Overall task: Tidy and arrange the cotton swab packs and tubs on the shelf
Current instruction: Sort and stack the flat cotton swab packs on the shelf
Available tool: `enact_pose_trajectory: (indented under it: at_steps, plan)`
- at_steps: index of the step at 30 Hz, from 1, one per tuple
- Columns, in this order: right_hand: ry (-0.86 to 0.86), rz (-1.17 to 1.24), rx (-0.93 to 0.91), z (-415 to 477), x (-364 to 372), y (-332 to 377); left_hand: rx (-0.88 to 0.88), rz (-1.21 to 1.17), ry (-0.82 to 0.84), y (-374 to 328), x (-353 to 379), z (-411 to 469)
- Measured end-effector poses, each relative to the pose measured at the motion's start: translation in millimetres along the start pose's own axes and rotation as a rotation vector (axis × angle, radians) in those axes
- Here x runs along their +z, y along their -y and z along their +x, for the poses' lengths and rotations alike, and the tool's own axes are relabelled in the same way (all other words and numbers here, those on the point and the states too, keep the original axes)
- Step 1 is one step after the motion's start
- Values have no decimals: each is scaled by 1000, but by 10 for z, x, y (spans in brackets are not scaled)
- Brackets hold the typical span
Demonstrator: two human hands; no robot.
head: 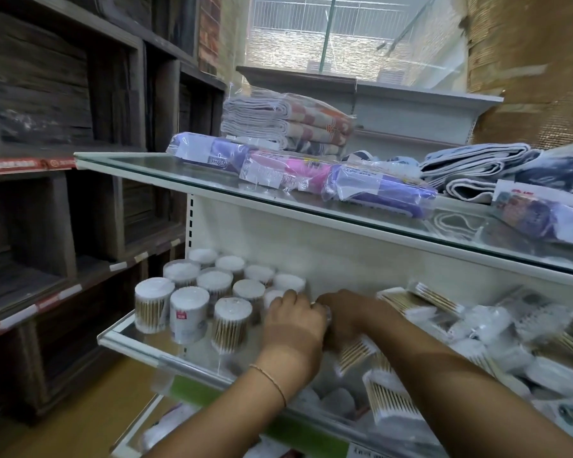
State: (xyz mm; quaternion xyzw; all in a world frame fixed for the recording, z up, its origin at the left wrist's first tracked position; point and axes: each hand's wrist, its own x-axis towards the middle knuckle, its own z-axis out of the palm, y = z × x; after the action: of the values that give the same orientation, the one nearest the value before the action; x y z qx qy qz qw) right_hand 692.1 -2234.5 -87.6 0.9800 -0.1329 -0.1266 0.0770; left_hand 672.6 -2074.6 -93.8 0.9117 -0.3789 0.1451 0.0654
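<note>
Several round cotton swab tubs stand upright in rows on the left half of the glass shelf. Flat cotton swab packs lie in a loose heap on the right half. My left hand and my right hand meet at the middle of the shelf, just right of the tubs. Both hands curl around one tub pressed between them; most of it is hidden by the fingers. A thin bracelet circles my left wrist.
The glass shelf above carries wrapped purple and pink packages and folded towels, overhanging the work area. Dark wooden cubby shelving stands on the left. A lower shelf below holds more white packs.
</note>
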Motion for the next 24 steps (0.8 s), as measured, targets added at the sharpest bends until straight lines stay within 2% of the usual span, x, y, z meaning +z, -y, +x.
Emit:
enact_pose_trajectory:
  at_steps: [7, 11, 19, 24]
  plan:
    - [-231, 130, 42, -49, 149, 101, -7, -194, 166, -231, 203, -66]
    - [-271, 162, 45, -43, 170, 119, 33, -185, 259, -241, 293, -83]
    - [-491, 294, 94, -118, 104, -4, 66, -254, 165, -295, 493, -70]
    - [-631, 537, 73, -323, -49, -121, 113, -257, 23, -365, 535, 3]
